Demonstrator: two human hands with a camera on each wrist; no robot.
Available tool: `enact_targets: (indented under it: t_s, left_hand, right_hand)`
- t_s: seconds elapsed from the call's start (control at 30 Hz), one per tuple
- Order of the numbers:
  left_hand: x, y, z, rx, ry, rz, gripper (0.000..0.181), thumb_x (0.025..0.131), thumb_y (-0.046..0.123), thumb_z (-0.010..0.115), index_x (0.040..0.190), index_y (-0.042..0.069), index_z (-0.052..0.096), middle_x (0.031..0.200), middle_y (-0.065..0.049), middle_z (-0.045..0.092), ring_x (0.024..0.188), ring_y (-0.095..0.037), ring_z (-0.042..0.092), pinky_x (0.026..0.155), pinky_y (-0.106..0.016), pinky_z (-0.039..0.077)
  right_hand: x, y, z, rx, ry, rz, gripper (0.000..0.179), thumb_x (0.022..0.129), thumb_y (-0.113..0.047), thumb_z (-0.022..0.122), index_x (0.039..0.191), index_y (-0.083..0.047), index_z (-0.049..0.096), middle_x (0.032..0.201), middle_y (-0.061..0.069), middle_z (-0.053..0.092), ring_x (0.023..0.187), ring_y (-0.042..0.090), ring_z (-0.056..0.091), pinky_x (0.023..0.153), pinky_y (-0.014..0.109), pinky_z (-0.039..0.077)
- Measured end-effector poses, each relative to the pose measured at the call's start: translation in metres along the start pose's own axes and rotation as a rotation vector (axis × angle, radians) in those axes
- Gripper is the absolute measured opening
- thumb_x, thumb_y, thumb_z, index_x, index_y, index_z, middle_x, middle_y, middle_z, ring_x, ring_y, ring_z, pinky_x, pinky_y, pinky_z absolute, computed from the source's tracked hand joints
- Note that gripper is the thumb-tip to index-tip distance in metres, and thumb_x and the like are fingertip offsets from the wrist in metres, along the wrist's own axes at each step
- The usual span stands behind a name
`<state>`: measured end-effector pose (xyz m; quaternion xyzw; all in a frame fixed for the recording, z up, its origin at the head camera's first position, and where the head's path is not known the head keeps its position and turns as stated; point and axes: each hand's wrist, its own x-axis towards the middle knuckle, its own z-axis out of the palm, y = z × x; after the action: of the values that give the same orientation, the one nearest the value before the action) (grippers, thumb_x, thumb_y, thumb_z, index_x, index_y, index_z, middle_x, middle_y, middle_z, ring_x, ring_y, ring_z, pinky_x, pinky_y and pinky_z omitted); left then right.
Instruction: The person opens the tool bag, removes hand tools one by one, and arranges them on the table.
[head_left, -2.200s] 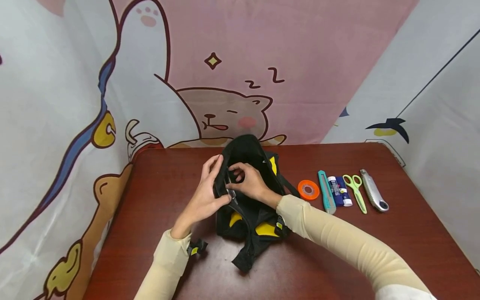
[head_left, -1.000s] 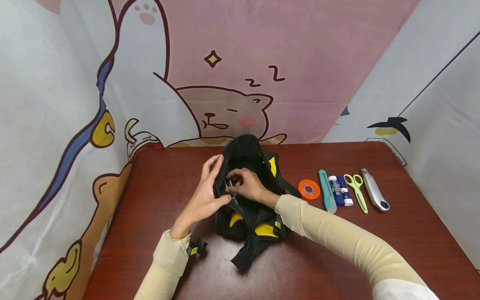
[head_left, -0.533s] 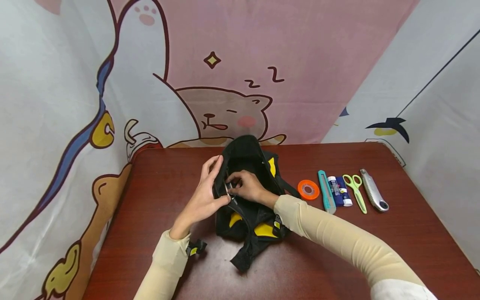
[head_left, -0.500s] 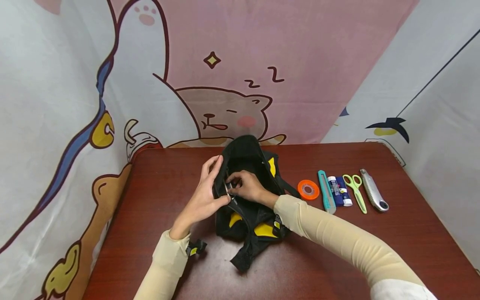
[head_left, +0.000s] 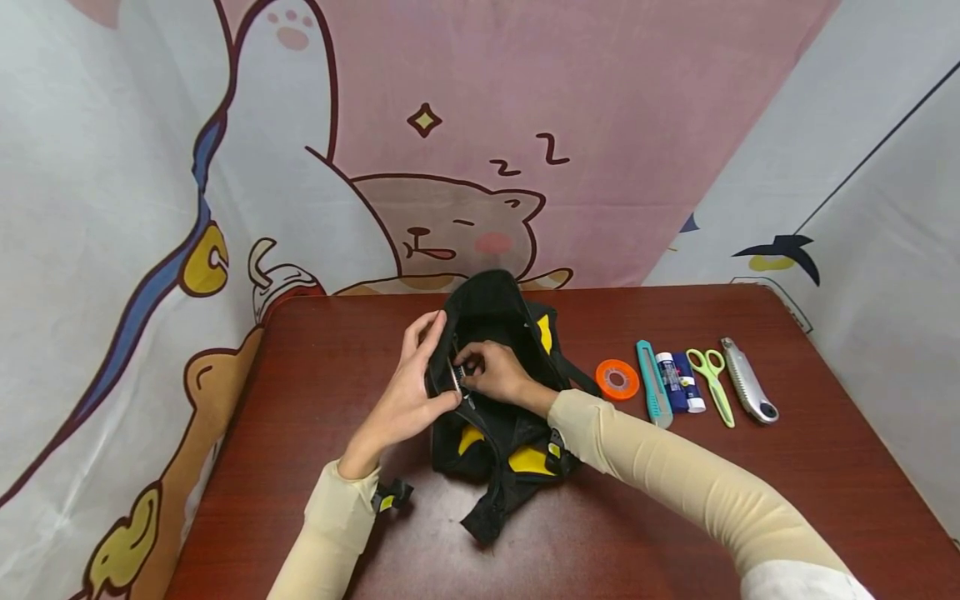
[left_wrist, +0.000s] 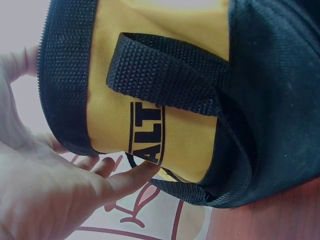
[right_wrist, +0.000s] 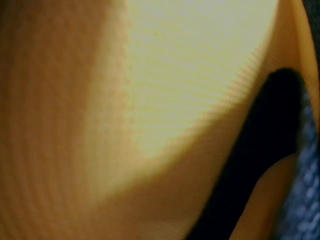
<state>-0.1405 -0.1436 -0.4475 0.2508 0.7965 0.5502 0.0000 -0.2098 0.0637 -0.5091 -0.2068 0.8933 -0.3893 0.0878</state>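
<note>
A black and yellow tool bag (head_left: 517, 429) stands unzipped on the table, its mouth facing me. My left hand (head_left: 408, 387) grips the bag's left rim, thumb at the inner side and fingers along the outside. In the left wrist view that hand (left_wrist: 60, 175) lies against the yellow side panel (left_wrist: 165, 130), which bears black letters and a webbing loop. My right hand (head_left: 495, 372) reaches into the bag with curled fingers, pinching a thin shiny item (head_left: 455, 375) at the left inner wall. Most of that item is hidden. Blurred sleeve (right_wrist: 150, 100) fills most of the right wrist view.
Right of the bag lie an orange tape roll (head_left: 617, 380), a teal utility knife (head_left: 654, 385), blue-and-white glue sticks (head_left: 678, 383), green scissors (head_left: 712, 383) and a grey cutter (head_left: 748, 382). A strap with a buckle (head_left: 393, 497) lies near my left wrist. A patterned cloth hangs behind the table.
My right hand has shifted slightly down and its fingers have moved around the shiny item inside the bag. My left hand keeps its grip on the rim. The tools have not moved.
</note>
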Motion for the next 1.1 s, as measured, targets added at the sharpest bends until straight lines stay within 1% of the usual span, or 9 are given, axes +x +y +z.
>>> enact_targets:
  t_s: [0.4,0.63,0.8,0.9,0.97,1.03,1.1]
  left_hand:
    - [-0.0002,-0.0002,0.0007,-0.004,0.001,0.002,0.109,0.082,0.006,0.071,0.178,0.006,0.018,0.179,-0.017,0.013,0.159,-0.04,0.023,0.117,-0.064,0.032]
    - [-0.0004,-0.0014,0.0002,-0.004,0.001,0.018,0.109,0.082,0.006,0.07,0.177,0.004,0.018,0.179,-0.018,0.013,0.157,-0.04,0.024,0.115,-0.062,0.033]
    - [-0.0003,-0.0017,0.0003,-0.009,0.0,0.023,0.109,0.081,0.006,0.07,0.177,0.003,0.018,0.179,-0.019,0.013,0.157,-0.04,0.024,0.115,-0.061,0.032]
    - [-0.0004,-0.0016,0.0005,-0.011,-0.001,0.023,0.109,0.081,0.007,0.07,0.177,0.003,0.018,0.179,-0.019,0.013,0.157,-0.041,0.023,0.115,-0.062,0.032]
    - [-0.0003,-0.0015,0.0005,-0.009,-0.001,0.024,0.109,0.082,0.007,0.07,0.177,0.002,0.018,0.178,-0.019,0.013,0.158,-0.041,0.023,0.116,-0.063,0.032]
    - [-0.0002,-0.0012,0.0005,-0.007,-0.002,0.023,0.108,0.082,0.008,0.07,0.177,0.003,0.018,0.179,-0.019,0.013,0.159,-0.041,0.023,0.118,-0.064,0.031]
    - [-0.0001,-0.001,0.0004,-0.004,-0.002,0.022,0.108,0.083,0.008,0.071,0.177,0.003,0.018,0.179,-0.019,0.013,0.159,-0.041,0.023,0.119,-0.066,0.031]
  right_hand:
    - [0.0006,0.0,0.0004,0.037,0.011,0.052,0.028,0.091,0.001,0.081,0.118,-0.007,0.08,0.1,0.008,0.074,0.08,0.013,0.064,0.075,0.03,0.053]
    - [-0.0002,-0.0016,-0.0009,0.032,0.054,0.106,0.03,0.09,0.004,0.078,0.116,-0.009,0.081,0.099,0.008,0.074,0.08,0.015,0.064,0.074,0.03,0.052]
    - [-0.0014,-0.002,-0.0009,0.035,0.063,0.108,0.026,0.092,0.003,0.076,0.115,-0.008,0.081,0.099,0.008,0.075,0.081,0.015,0.065,0.073,0.029,0.052]
    - [-0.0019,-0.0022,-0.0005,0.045,0.066,0.098,0.02,0.095,0.0,0.075,0.114,-0.006,0.081,0.099,0.008,0.076,0.081,0.014,0.066,0.073,0.028,0.052]
    - [-0.0019,-0.0029,-0.0002,0.048,0.069,0.093,0.017,0.097,-0.005,0.078,0.114,-0.006,0.081,0.099,0.008,0.076,0.081,0.014,0.067,0.073,0.028,0.053]
    - [-0.0014,-0.0032,0.0003,0.046,0.07,0.088,0.019,0.096,-0.012,0.083,0.115,-0.007,0.081,0.1,0.007,0.076,0.082,0.013,0.067,0.074,0.028,0.054]
    - [-0.0009,-0.0031,0.0007,0.037,0.071,0.082,0.025,0.094,-0.019,0.089,0.115,-0.008,0.081,0.1,0.007,0.076,0.081,0.012,0.067,0.075,0.028,0.055]
